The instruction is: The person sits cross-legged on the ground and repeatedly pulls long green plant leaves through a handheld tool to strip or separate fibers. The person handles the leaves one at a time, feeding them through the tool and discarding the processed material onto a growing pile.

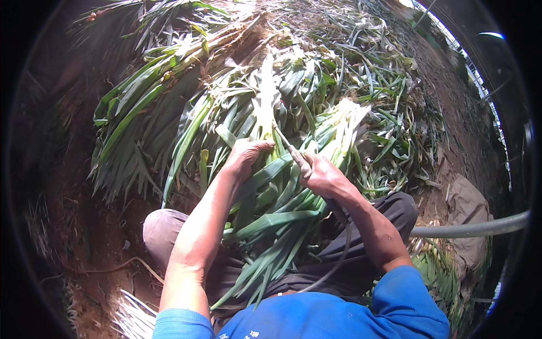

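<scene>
My left hand (pixel 247 157) grips a leek (pixel 266 101) near where its pale stalk turns to leaves. The white end points away from me in bright, washed-out light. Held in my right hand (pixel 320 174) is a thin nozzle (pixel 298 156) on a hose (pixel 346 241). Its tip reaches the leek just beyond my left thumb. The hose runs down past my right forearm to my waist. Long green leaves (pixel 279 229) hang across my lap. Just beyond my right hand rests a bunch of leeks (pixel 349 118), white ends away from me.
A broad heap of stripped leaves (pixel 381 80) spreads ahead. More unpeeled leeks (pixel 148 97) lie to the left. At right are a grey pipe (pixel 470 229), a brown cloth (pixel 465 199) and green leaves (pixel 436 267). White stalks (pixel 133 315) and a cord (pixel 127 263) lie lower left on bare soil.
</scene>
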Tool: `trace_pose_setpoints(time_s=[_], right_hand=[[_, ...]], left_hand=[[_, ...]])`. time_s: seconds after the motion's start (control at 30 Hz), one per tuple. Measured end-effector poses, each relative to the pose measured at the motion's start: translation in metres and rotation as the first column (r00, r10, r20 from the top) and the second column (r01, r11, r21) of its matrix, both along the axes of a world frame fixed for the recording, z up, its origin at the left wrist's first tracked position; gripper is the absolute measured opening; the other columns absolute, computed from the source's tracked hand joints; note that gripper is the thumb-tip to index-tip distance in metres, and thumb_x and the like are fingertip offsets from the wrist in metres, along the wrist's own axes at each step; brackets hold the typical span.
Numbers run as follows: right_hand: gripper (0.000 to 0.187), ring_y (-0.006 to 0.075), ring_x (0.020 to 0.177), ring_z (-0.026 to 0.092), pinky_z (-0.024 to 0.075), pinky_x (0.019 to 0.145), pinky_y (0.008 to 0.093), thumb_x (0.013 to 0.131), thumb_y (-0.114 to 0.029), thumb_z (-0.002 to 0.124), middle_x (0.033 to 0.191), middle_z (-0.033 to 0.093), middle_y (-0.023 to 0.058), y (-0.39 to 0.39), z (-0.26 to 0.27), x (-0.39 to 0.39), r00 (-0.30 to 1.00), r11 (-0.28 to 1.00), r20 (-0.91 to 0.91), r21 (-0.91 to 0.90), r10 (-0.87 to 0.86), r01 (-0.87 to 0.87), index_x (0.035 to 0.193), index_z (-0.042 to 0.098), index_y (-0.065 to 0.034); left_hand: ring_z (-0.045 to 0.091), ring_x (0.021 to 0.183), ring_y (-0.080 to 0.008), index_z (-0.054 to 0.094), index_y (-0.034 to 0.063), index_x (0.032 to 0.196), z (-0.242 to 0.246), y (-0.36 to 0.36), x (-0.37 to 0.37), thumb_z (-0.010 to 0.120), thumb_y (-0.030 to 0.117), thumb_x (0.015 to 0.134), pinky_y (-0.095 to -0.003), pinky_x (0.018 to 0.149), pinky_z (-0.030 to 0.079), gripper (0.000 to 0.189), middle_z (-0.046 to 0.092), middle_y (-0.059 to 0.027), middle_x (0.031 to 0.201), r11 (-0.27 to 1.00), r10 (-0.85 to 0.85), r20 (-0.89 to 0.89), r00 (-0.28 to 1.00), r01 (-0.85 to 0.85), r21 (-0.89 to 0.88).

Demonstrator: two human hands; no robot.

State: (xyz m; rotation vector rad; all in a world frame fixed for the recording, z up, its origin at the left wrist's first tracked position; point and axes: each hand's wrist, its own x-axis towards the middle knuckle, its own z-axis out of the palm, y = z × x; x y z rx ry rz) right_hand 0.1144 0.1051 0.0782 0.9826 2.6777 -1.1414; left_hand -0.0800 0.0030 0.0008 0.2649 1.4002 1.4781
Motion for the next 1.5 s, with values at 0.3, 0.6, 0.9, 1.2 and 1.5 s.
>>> trace_pose_setpoints(time_s=[0.3,0.6,0.9,1.2,1.5], right_hand=[[0.025,0.0295,0.072,0.066,0.0524,0.069,0.0439,0.085,-0.016,0.06,0.077,0.065,0.0203,0.039,0.001,-0.078,0.993,0.994,0.048,-0.032,-0.106,0.108,0.097,0.061,0.0053],[0.037,0.0411,0.087,0.072,0.0555,0.077,0.0441,0.076,-0.019,0.059,0.089,0.07,0.032,0.132,-0.065,-0.164,0.98,0.979,-0.063,0.069,-0.187,0.191,0.093,0.07,0.0122],[0.026,0.0152,0.058,0.06,0.0505,0.053,0.0289,0.084,-0.017,0.076,0.079,0.066,0.0084,0.141,-0.084,-0.168,0.922,0.849,-0.216,-0.496,-0.322,0.181,0.099,0.065,0.0004],[0.025,0.0181,0.074,0.069,0.0579,0.069,0.0315,0.081,-0.018,0.075,0.084,0.069,0.0076,0.137,-0.029,-0.073,0.625,0.572,-0.527,-0.806,-0.576,-0.152,0.097,0.066,-0.0027],[0.029,0.0203,0.085,0.07,0.0555,0.079,0.0309,0.093,-0.016,0.06,0.093,0.071,0.0114,0.157,0.016,-0.011,0.433,0.735,-0.722,-0.655,-0.54,-0.175,0.112,0.066,0.0042]], left_hand=[[0.063,0.07,-0.0155,0.068,-0.0076,0.099,-0.005,0.001,0.002,0.085,0.015,0.075,-0.0309,0.066,0.049,0.037,0.07,-0.0093,0.084,1.0,0.03,0.02,0.999,-0.03,0.001],[0.064,0.071,-0.0142,0.065,-0.0062,0.099,0.012,-0.004,0.006,0.083,0.017,0.081,-0.028,0.063,0.051,0.034,0.069,-0.0092,0.086,1.0,-0.008,0.01,1.0,0.008,0.001],[0.063,0.066,-0.0126,0.07,-0.0053,0.098,0.021,0.0,0.018,0.082,0.017,0.08,-0.0279,0.061,0.049,0.031,0.07,-0.0068,0.079,0.996,-0.085,-0.138,0.987,0.082,-0.029],[0.06,0.065,-0.0088,0.073,0.0007,0.097,0.042,0.008,0.045,0.07,0.039,0.095,-0.0278,0.06,0.047,0.039,0.067,-0.002,0.073,0.982,-0.097,-0.316,0.944,0.143,0.125],[0.062,0.111,-0.029,0.059,-0.0021,0.128,0.061,0.019,0.067,0.08,0.035,0.086,-0.0394,0.096,0.05,0.06,0.06,-0.0188,0.121,0.967,0.239,-0.896,0.374,-0.007,0.255]])
